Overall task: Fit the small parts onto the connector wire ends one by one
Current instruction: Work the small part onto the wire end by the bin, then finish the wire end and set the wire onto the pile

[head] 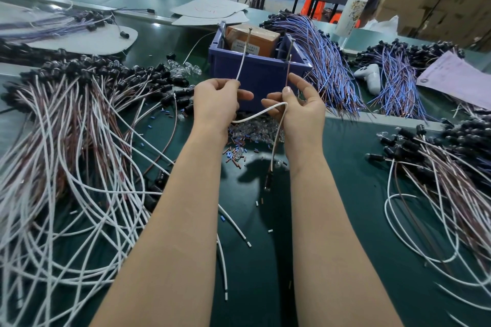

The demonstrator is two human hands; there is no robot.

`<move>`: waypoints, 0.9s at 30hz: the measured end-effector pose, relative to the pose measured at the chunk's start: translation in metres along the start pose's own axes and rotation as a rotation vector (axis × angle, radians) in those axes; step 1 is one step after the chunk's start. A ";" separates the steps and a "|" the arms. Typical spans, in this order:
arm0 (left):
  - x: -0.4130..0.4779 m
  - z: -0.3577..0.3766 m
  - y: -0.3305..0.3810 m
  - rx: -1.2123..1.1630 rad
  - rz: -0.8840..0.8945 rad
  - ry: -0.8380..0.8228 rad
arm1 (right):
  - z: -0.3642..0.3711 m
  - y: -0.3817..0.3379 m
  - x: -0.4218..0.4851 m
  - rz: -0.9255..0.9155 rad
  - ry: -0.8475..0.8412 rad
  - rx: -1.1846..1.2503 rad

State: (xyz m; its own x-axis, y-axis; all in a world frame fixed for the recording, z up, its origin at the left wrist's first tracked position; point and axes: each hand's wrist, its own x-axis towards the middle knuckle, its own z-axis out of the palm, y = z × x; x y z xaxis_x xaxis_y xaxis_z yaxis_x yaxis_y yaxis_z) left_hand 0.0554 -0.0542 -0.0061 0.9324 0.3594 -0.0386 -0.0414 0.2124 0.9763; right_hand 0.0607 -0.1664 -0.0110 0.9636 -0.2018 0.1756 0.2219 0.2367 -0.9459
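– Connector wire (277, 141), where?
– Looped between both hands: left hand (216, 103) pinches the white strand, right hand (295, 109) pinches the brown end, other fingers spread. Black plug (267, 182) hangs below.
– Small parts (252, 130)?
– Heaped just beneath the grip.

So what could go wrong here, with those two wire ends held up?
The white wire in the left hand and the thin brown wire pinched by the right hand could slip, bending a tip. The black connector dangling below might snag the loose wires lying nearby. The tiny parts lie scattered, so a dropped one would probably be hard to find.
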 end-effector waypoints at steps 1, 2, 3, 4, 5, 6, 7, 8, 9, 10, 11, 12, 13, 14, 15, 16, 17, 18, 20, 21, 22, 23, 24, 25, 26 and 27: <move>0.000 0.000 0.000 -0.007 -0.003 -0.002 | 0.000 0.000 0.000 0.003 0.000 0.006; 0.000 0.000 0.000 -0.011 -0.004 -0.003 | 0.001 0.000 0.000 0.005 -0.001 0.008; 0.000 0.000 0.000 -0.012 -0.005 -0.003 | 0.001 0.000 0.000 0.008 -0.002 0.009; 0.000 0.000 0.000 -0.011 -0.005 -0.003 | 0.001 0.000 0.000 0.010 -0.004 0.008; 0.000 0.000 0.000 -0.013 -0.005 -0.005 | 0.001 -0.001 0.000 0.012 -0.007 0.006; 0.000 0.000 0.000 -0.018 -0.005 -0.008 | 0.001 -0.001 -0.001 0.013 -0.010 0.002; -0.001 0.000 0.000 -0.024 -0.005 -0.010 | 0.001 -0.001 -0.001 0.013 -0.011 -0.001; -0.001 0.000 0.001 -0.028 -0.005 -0.012 | 0.001 -0.002 -0.001 0.013 -0.010 -0.001; -0.002 0.001 0.001 -0.029 -0.006 -0.013 | 0.001 -0.002 -0.001 0.013 -0.010 0.002; -0.002 0.001 0.001 -0.029 -0.007 -0.014 | 0.001 -0.002 -0.001 0.014 -0.009 0.005; -0.002 0.001 0.001 -0.028 -0.008 -0.013 | 0.001 -0.003 -0.002 0.015 -0.009 0.006; -0.002 0.001 0.001 -0.027 -0.009 -0.012 | 0.001 -0.003 -0.002 0.016 -0.009 0.006; -0.002 0.001 0.001 -0.025 -0.009 -0.012 | 0.001 -0.003 -0.002 0.017 -0.010 0.005; -0.002 0.001 0.001 -0.023 -0.009 -0.013 | 0.001 -0.003 -0.002 0.016 -0.012 0.002; -0.002 0.001 0.001 -0.022 -0.009 -0.016 | 0.001 -0.004 -0.002 0.015 -0.013 -0.001; -0.002 0.001 0.001 -0.021 -0.009 -0.019 | 0.001 -0.004 -0.003 0.014 -0.014 -0.004; -0.002 0.001 0.001 -0.019 -0.010 -0.021 | 0.000 -0.005 -0.003 0.014 -0.013 -0.008; -0.002 0.001 0.001 -0.019 -0.011 -0.021 | 0.001 -0.005 -0.003 0.014 -0.012 -0.012; -0.002 0.001 0.001 -0.017 -0.015 -0.018 | 0.001 -0.005 -0.003 0.017 -0.010 -0.017; -0.002 0.001 0.001 -0.016 -0.016 -0.018 | 0.001 -0.005 -0.003 0.018 -0.009 -0.019; -0.003 0.001 0.001 -0.015 -0.017 -0.017 | 0.001 -0.004 -0.003 0.019 -0.008 -0.021; -0.003 0.001 0.002 -0.014 -0.019 -0.017 | 0.001 -0.004 -0.003 0.019 -0.008 -0.024; -0.003 0.001 0.002 -0.011 -0.021 -0.017 | 0.000 -0.004 -0.003 0.019 -0.007 -0.024; -0.003 0.001 0.002 -0.008 -0.023 -0.016 | 0.000 -0.004 -0.003 0.019 -0.007 -0.024; -0.004 0.001 0.002 -0.004 -0.024 -0.015 | 0.000 -0.004 -0.002 0.019 -0.008 -0.024; -0.004 0.001 0.002 -0.002 -0.025 -0.015 | 0.000 -0.004 -0.002 0.018 -0.008 -0.025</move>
State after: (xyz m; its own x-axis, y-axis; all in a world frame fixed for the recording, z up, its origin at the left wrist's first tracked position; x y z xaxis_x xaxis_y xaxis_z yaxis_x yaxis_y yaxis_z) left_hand 0.0519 -0.0561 -0.0040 0.9384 0.3404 -0.0597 -0.0188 0.2227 0.9747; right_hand 0.0575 -0.1672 -0.0078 0.9686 -0.1900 0.1604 0.2007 0.2166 -0.9554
